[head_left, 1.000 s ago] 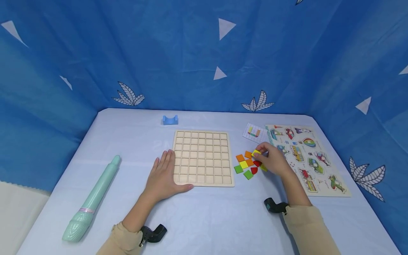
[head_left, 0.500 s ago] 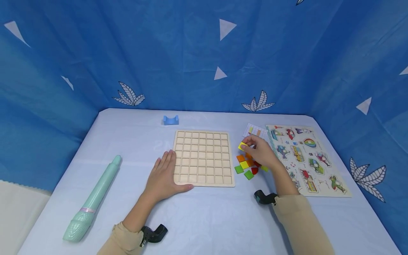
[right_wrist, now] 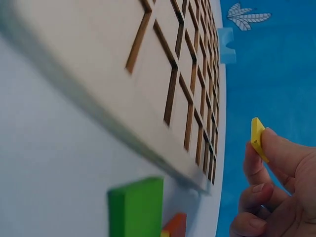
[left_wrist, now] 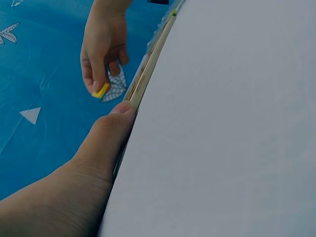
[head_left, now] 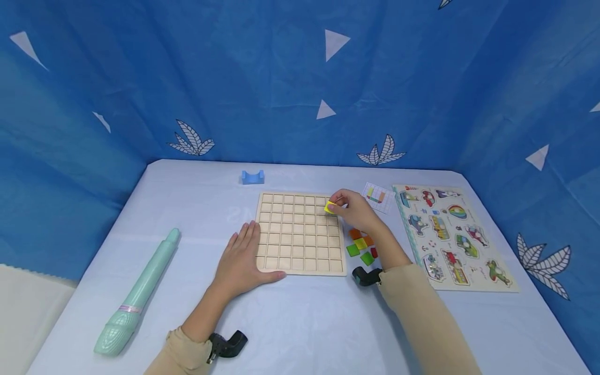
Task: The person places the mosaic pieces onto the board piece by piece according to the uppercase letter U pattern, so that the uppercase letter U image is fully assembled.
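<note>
A wooden grid board (head_left: 300,234) lies mid-table, its squares bare where they show. My left hand (head_left: 239,260) rests flat with straight fingers along the board's left edge, thumb at the near corner. Between thumb and fingertips my right hand (head_left: 356,211) pinches a yellow square tile (right_wrist: 256,136), held above the board's far right corner. In the left wrist view the same yellow tile (left_wrist: 101,91) shows at the fingertips. Right of the board lie loose tiles, among them a green tile (head_left: 367,258), an orange tile and a red tile, partly hidden by my right forearm.
A small pattern card (head_left: 377,197) lies beyond the loose tiles, beside a picture puzzle board (head_left: 454,237) at the right. A mint-green toy microphone (head_left: 140,291) lies at the left. Behind the grid board stands a small blue notched block (head_left: 253,177). Blue cloth surrounds the table.
My right hand has carried the yellow tile leftward from the loose tiles to over the board's far right corner. My left hand has stayed at the board's edge.
</note>
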{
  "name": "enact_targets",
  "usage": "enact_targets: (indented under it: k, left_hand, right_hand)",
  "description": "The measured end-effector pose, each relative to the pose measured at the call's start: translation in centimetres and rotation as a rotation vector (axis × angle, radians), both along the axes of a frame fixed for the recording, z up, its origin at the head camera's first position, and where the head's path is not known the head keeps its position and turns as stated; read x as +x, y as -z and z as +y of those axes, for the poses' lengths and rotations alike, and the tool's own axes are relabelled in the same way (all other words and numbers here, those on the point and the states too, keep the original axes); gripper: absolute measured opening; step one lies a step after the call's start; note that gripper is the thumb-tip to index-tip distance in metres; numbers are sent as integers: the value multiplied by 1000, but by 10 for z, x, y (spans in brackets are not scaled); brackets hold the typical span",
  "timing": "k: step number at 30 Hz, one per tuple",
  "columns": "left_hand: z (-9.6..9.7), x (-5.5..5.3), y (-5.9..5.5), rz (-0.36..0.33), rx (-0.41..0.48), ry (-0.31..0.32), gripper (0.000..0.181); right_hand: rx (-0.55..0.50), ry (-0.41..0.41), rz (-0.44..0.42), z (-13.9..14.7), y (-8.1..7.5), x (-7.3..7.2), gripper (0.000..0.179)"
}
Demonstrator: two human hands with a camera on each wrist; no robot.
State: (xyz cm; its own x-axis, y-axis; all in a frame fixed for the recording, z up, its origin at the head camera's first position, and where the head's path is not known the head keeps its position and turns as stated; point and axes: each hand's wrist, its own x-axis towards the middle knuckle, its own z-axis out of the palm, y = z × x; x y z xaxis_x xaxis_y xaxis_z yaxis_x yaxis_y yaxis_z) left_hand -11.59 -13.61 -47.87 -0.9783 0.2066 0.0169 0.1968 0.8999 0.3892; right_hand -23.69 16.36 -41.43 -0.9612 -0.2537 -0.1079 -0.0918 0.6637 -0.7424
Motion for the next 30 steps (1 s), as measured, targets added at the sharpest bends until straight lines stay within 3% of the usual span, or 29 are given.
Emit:
enact_targets:
  k: [12, 30]
  left_hand:
    - [0, -1, 0, -9, -5, -3, 140]
    - [-3, -1, -3, -10, -9, -2, 140]
  right_hand:
    - [-40, -111, -23, -37, 5, -16, 18]
    - [-67, -172, -85, -92, 4, -26, 14]
